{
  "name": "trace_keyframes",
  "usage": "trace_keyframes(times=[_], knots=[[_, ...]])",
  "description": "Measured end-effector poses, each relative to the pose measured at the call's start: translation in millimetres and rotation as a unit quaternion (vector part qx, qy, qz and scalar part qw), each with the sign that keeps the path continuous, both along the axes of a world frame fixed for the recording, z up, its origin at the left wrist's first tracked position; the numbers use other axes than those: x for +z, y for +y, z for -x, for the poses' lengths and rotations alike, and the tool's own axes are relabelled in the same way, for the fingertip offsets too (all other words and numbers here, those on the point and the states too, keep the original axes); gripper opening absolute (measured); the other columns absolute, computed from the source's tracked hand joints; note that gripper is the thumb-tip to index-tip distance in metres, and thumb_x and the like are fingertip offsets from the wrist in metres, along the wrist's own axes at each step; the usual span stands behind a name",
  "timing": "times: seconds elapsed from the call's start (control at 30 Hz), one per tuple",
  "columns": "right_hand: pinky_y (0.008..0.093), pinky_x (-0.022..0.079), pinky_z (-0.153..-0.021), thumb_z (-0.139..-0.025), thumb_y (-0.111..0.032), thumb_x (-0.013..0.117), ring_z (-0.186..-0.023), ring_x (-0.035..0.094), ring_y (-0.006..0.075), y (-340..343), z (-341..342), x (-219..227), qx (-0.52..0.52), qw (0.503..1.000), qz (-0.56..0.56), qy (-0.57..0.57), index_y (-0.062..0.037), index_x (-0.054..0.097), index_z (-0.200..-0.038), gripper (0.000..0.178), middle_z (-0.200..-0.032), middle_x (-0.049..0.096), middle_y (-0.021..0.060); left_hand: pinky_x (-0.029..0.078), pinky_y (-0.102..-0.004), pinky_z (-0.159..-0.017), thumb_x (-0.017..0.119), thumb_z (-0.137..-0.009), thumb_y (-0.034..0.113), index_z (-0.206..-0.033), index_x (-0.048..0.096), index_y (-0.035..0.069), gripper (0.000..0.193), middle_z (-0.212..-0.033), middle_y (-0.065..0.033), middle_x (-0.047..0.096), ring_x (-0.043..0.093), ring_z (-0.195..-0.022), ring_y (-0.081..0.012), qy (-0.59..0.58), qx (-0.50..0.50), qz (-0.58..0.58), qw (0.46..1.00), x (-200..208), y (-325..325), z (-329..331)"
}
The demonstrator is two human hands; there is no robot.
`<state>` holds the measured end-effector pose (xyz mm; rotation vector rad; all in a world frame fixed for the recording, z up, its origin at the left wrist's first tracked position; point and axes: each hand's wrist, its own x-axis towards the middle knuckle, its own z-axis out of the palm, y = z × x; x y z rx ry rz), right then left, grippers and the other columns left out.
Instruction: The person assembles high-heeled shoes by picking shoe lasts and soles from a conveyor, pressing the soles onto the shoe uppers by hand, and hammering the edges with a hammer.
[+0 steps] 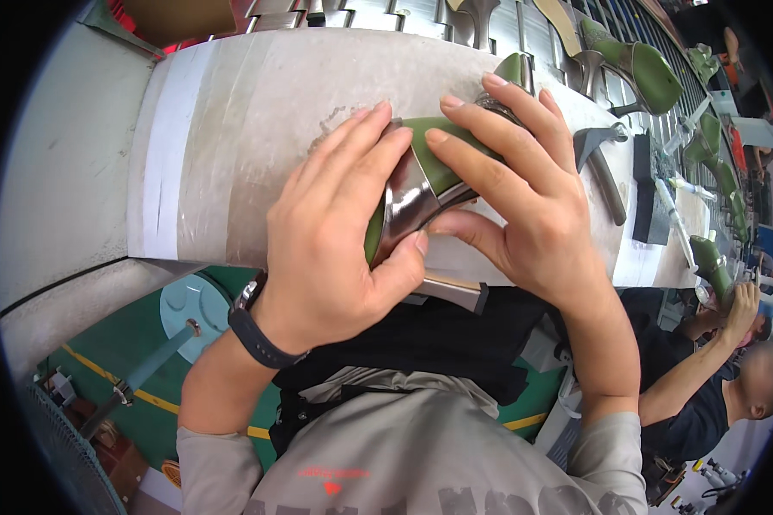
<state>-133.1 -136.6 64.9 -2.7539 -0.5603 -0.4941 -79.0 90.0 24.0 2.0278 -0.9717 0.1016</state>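
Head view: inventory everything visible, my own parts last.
Held shoe: one, green and metallic, between hands.
Other shoes: several, green, right side.
Workbench: one, pale, under hands.
Hammer: one, dark grey, right of hands.
Block: one, black, right of hammer.
Slatted surface: one, metallic, far side.
Round base: one, light blue, lower left.
Floor: one, green, below.
Co-worker: at least one, dark-shirted, right.
Watch: one, black, left wrist.
Shirt: one, grey, bottom centre.
Left hand: one, bare, on shoe.
Right hand: one, bare, on shoe.
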Motion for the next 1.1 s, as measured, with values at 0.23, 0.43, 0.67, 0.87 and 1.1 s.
trace_keyframes(times=[0.23, 0.43, 0.67, 0.87, 1.1], knots=[[0.0612, 0.04, -0.117, -0.068, -0.02, 0.095, -0.136, 0.058, 0.0375, 12, -13, 38, -0.041, 0.991, 0.023, 0.125, -0.0064, 0.076, -0.121, 0.058, -0.135, 0.07, 0.0126, 0.046, -0.0536, -0.113, 0.074, -0.077, 0.012, -0.14, 0.062, -0.005, 0.067, -0.148, -0.0288, 0.06, 0.058, -0.137, -0.0475, -0.021, 0.02, 0.002, 1.0, -2, -7, 5], [0.0471, 0.05, -0.112, -0.084, -0.023, 0.091, -0.136, 0.058, 0.0424, -56, 25, -13, -0.179, 0.975, -0.13, -0.034, -0.0066, 0.065, -0.142, 0.066, -0.152, 0.057, 0.0236, 0.036, -0.049, -0.125, 0.07, -0.086, 0.008, -0.151, 0.052, -0.005, 0.069, -0.161, -0.0288, 0.048, 0.046, -0.151, -0.0456, 0.004, 0.001, -0.043, 0.999, 7, -4, 12], [0.0491, 0.046, -0.105, -0.088, 0.001, 0.065, -0.117, 0.062, 0.0377, -102, 50, -59, -0.322, 0.942, -0.03, -0.086, -0.0071, 0.07, -0.137, 0.05, -0.127, 0.068, 0.0192, 0.039, -0.0492, -0.121, 0.082, -0.083, 0.021, -0.158, 0.043, -0.005, 0.088, -0.151, -0.0307, 0.055, 0.055, -0.14, -0.0457, -0.04, -0.023, -0.107, 0.993, 32, -44, -6], [0.0486, 0.047, -0.101, -0.083, 0.003, 0.065, -0.116, 0.062, 0.0362, -105, 53, -65, -0.329, 0.938, -0.041, -0.1, -0.0078, 0.071, -0.136, 0.054, -0.125, 0.068, 0.0164, 0.045, -0.0479, -0.108, 0.086, -0.079, 0.023, -0.162, 0.039, -0.003, 0.099, -0.126, -0.0253, 0.065, 0.062, -0.116, -0.0428, -0.039, -0.122, -0.121, 0.984, 30, -61, -14], [0.049, 0.047, -0.103, -0.084, 0.0, 0.065, -0.117, 0.062, 0.037, -103, 52, -60, -0.338, 0.931, -0.089, -0.102, -0.0073, 0.071, -0.135, 0.051, -0.126, 0.067, 0.0169, 0.047, -0.0458, -0.106, 0.085, -0.079, 0.02, -0.159, 0.044, -0.002, 0.093, -0.124, -0.0248, 0.067, 0.064, -0.114, -0.0424, 0.008, -0.129, -0.095, 0.987, 34, -62, -18]])
